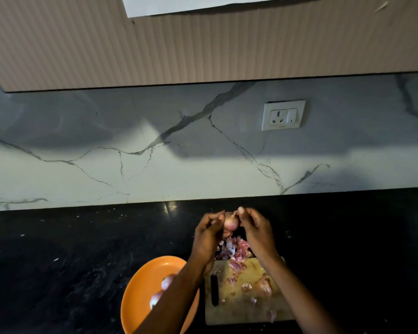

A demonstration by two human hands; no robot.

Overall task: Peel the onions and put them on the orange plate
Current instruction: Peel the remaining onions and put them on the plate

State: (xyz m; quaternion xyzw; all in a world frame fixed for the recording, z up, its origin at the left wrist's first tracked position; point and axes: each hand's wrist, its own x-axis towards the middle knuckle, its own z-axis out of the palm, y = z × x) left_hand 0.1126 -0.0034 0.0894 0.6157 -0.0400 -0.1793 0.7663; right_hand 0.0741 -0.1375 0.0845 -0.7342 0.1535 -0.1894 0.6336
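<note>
Black stone counter (pixel 70 249) runs under a veined marble backsplash (pixel 106 169), with a white socket plate (pixel 283 115) at two o'clock from the hands and a ribbed cabinet front (pixel 203 49) above. Both hands are raised over the far end of a pale cutting board (pixel 239 312): the left hand (pixel 206 237) curls around a small pink onion (pixel 230 221), while the right hand (pixel 257 231) pinches its top. Loose pink skins (pixel 234 250) are heaped below them, partly hidden by the wrists. An unpeeled onion (pixel 263 286) and a dark knife handle (pixel 214 290) lie on the board. At seven o'clock, the orange plate (pixel 140 300) holds two peeled onions (pixel 167 282), half covered by the left forearm; the frame's bottom cuts its near rim. Open counter stretches left and right.
</note>
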